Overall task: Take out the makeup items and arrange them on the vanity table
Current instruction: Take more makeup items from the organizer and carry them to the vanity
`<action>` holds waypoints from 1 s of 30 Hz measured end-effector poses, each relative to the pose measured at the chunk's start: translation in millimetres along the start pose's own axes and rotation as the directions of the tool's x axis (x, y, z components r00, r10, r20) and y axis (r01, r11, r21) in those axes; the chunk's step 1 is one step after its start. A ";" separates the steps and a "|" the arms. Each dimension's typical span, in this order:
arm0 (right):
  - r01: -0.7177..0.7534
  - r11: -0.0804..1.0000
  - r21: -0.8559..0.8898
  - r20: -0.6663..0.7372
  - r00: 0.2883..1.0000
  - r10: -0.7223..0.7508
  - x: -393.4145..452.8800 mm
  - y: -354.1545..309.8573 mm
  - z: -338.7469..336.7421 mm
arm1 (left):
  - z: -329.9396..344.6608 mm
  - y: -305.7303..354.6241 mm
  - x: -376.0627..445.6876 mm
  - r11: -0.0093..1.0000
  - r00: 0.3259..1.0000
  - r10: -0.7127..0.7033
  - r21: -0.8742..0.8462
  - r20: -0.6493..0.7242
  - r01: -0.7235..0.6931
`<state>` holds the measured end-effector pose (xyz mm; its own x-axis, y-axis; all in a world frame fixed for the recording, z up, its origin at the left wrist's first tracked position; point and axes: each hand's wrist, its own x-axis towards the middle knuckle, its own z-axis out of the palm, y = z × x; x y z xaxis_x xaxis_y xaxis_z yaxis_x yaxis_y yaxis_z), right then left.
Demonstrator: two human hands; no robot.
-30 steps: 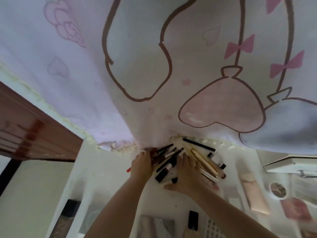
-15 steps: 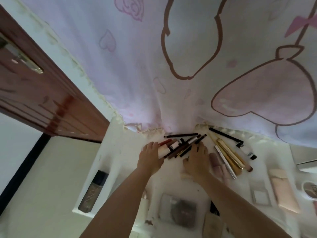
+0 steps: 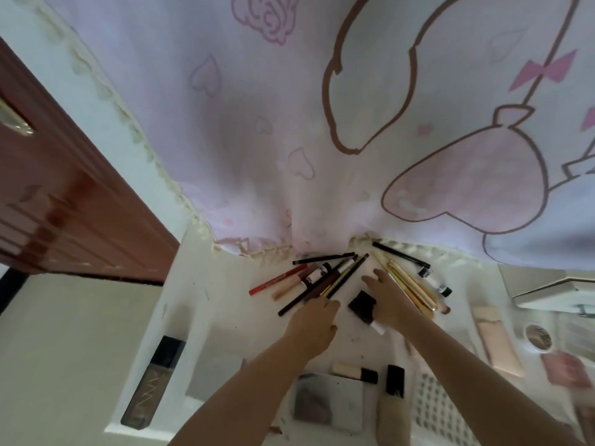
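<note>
On the white vanity table (image 3: pixel 222 304) lies a fan of pencils and brushes (image 3: pixel 335 278), with a red pencil (image 3: pixel 277 280) at its left. My left hand (image 3: pixel 314 329) touches the near ends of these with its fingertips. My right hand (image 3: pixel 391 299) lies flat between the fan and several gold tubes (image 3: pixel 410 286). A black-capped white tube (image 3: pixel 363 307) sits against its thumb side. Behind the gold tubes lie a black pencil (image 3: pixel 401 254) and a small white tube (image 3: pixel 435 282).
A printed pink curtain (image 3: pixel 289 123) hangs over the table's back edge. A dark foundation bottle (image 3: pixel 154 381) lies at the left rim. A palette (image 3: pixel 328 400), small bottles, a beige tube (image 3: pixel 497 341), compacts (image 3: pixel 537 336) and a white perforated basket (image 3: pixel 441 410) sit near me.
The view has tilted and come closer. My left hand has slid back to the pencils' near ends. My right hand has moved right, and the black-capped tube now shows beside it.
</note>
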<state>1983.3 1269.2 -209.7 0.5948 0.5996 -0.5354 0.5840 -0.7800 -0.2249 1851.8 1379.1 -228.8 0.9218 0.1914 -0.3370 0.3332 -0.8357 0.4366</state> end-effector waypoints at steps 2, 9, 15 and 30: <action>0.043 0.998 -0.038 0.009 0.999 -0.043 -2.3 6.7 -2.9 | 7.1 11.0 9.9 1.000 1.000 0.014 0.006 0.019 -0.014; 0.179 0.981 -0.078 0.101 0.980 -0.171 9.9 21.7 -15.0 | 16.4 27.5 45.7 0.999 0.998 -0.039 -0.035 -0.051 0.037; 0.253 0.965 -0.064 0.159 0.957 -0.241 22.8 34.6 -19.4 | 11.7 20.4 43.6 0.948 0.959 0.263 0.211 -0.103 -0.238; 0.383 0.923 -0.037 0.182 0.911 -0.370 36.3 28.8 -27.2 | -1.0 -4.2 6.1 0.976 0.998 -0.065 0.206 -0.011 0.066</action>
<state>2036.7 1273.3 -213.4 0.2250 0.8026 -0.5525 0.7873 -0.4839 -0.3822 1856.2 1384.3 -231.9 0.9002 0.2514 -0.3556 0.3456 -0.9092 0.2320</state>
